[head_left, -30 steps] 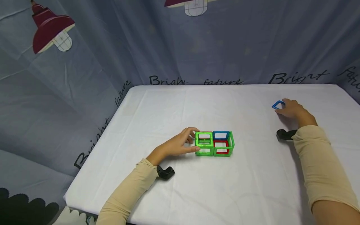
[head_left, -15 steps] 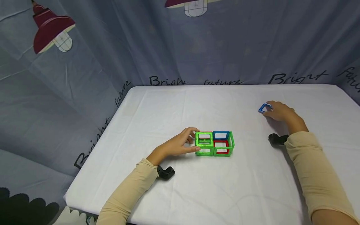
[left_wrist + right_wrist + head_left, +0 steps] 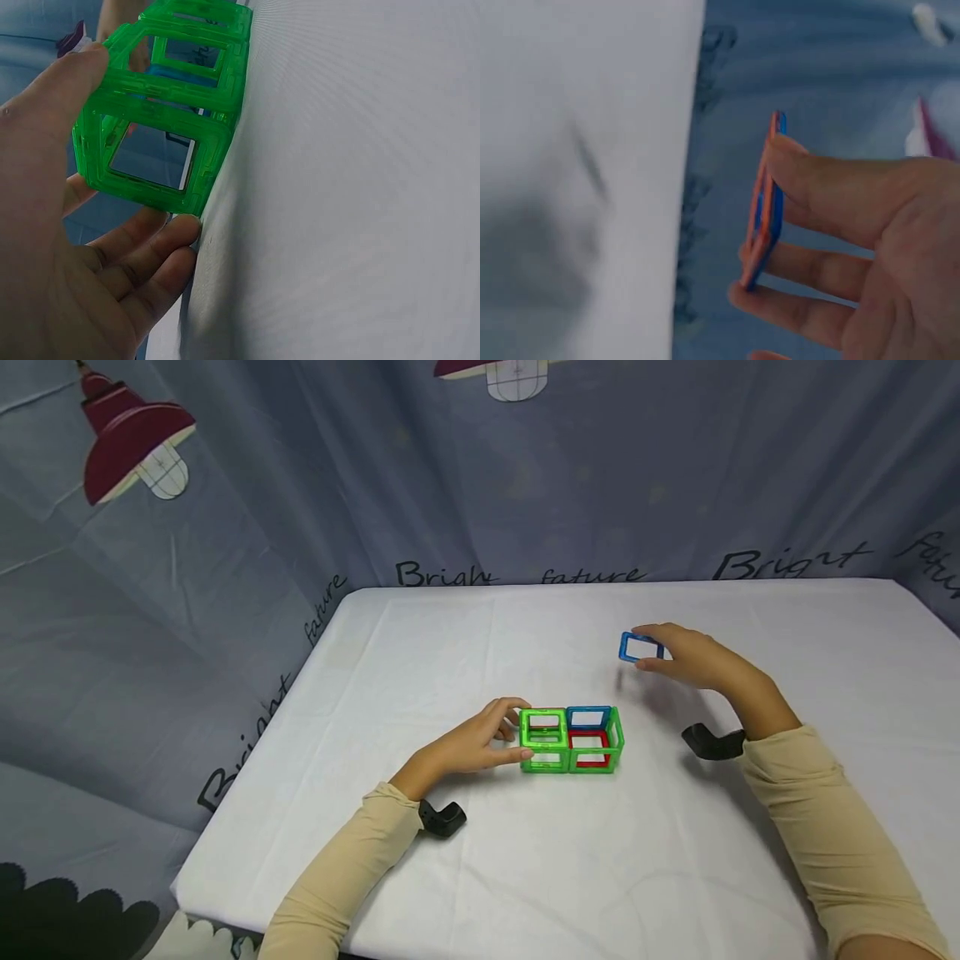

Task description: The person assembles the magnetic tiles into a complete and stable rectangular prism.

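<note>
A two-cell box of magnetic tiles (image 3: 569, 762) stands on the white table in the head view. Its left cell has a green tile on top; the right cell is open above, with blue and red frames showing inside. My left hand (image 3: 472, 743) holds the box's left end, thumb at the front and fingers behind. In the left wrist view, the green frame (image 3: 206, 161) sits between thumb and fingers. Behind and right of the box, my right hand (image 3: 693, 658) pinches a blue square magnetic tile (image 3: 624, 647) above the table. The right wrist view shows this tile (image 3: 775, 214) edge-on, with an orange-red side.
The white-covered table (image 3: 450, 643) reaches back to a grey-blue printed curtain (image 3: 637, 468). Black camera mounts (image 3: 442, 819) sit at both wrists, low over the cloth.
My right hand has moved left across the back of the table with the blue tile, which now faces the head camera more squarely. The left hand and the box stay in place.
</note>
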### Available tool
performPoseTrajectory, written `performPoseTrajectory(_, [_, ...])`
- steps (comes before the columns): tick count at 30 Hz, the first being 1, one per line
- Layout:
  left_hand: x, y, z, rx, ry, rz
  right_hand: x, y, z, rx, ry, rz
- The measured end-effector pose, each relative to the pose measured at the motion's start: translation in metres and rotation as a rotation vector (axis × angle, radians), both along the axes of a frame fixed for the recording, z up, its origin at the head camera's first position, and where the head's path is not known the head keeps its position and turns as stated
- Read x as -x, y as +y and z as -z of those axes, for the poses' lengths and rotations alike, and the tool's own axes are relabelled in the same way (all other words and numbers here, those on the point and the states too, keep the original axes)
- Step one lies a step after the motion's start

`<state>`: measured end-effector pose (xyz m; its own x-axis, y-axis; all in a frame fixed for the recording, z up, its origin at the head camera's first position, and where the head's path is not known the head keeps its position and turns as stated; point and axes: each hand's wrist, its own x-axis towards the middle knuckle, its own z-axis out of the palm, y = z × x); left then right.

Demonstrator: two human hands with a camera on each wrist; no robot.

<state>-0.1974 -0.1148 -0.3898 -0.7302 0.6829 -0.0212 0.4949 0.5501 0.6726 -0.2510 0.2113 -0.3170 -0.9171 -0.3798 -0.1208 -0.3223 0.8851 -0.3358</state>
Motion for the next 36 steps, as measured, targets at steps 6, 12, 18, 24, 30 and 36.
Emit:
performPoseTrajectory(6, [0.000, 0.000, 0.000, -0.001, -0.002, -0.014, -0.032, -0.031, -0.019, 0.031, 0.008, -0.153])
performPoseTrajectory(12, [0.001, 0.000, 0.001, -0.012, 0.007, -0.011, -0.055, -0.049, -0.023, 0.015, 0.039, -0.242])
performPoseTrajectory(18, [0.002, 0.000, 0.001, -0.016, 0.007, -0.006, -0.067, -0.059, -0.021, -0.032, 0.091, -0.300])
performPoseTrajectory(24, [0.001, 0.000, 0.000, -0.012, 0.002, -0.006, -0.073, -0.065, -0.021, -0.090, 0.086, -0.317])
performPoseTrajectory(30, [0.001, 0.000, -0.001, -0.008, -0.003, -0.005, -0.075, -0.068, -0.017, -0.112, 0.093, -0.341])
performPoseTrajectory(36, [0.000, 0.000, 0.000, -0.007, -0.008, -0.007, -0.076, -0.068, -0.015, -0.121, 0.104, -0.357])
